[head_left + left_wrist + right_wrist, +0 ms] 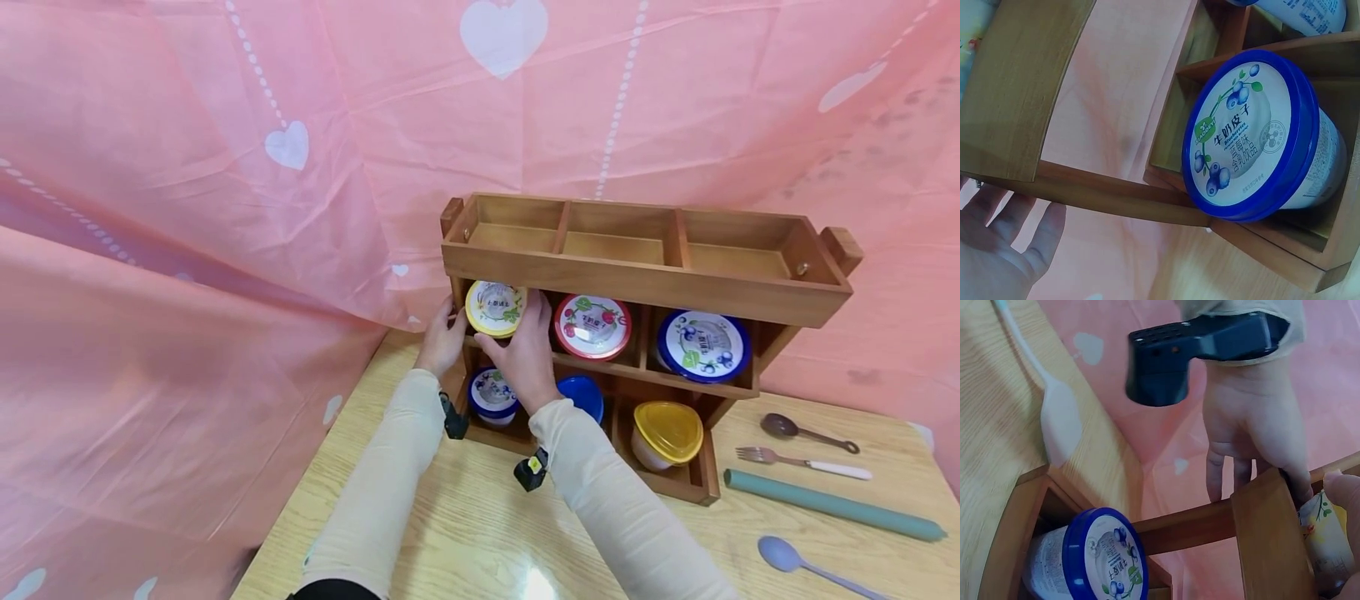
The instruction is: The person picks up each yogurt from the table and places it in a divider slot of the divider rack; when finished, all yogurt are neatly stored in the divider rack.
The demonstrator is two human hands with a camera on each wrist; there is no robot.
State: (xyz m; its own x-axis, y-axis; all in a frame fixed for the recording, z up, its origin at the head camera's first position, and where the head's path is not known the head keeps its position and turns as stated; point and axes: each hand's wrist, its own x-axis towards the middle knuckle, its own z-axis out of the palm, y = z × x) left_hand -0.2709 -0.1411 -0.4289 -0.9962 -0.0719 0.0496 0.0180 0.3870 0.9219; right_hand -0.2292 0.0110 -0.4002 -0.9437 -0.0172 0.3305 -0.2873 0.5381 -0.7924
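In the head view my right hand (525,354) holds a yellow-lidded tub (497,307) in the left compartment of the wooden shelf's middle tier. Its thumb lies at the near edge of the lid, its fingers at the right side. My left hand (441,340) grips the left side of the wooden shelf (645,287); the right wrist view shows fingers (1214,478) outside the side panel and the thumb inside, beside the tub. Below stands a blueberry tub with a blue lid (1241,134). A red-lidded tub (592,327) sits right of the right hand.
Another blue-lidded tub (703,345) fills the middle tier's right compartment. Below are a blue-lidded container (582,395) and a yellow-lidded container (667,432). Right of the shelf lie a brown spoon (782,426), a fork (761,454), a green roll (832,504) and a bluish spoon (780,552).
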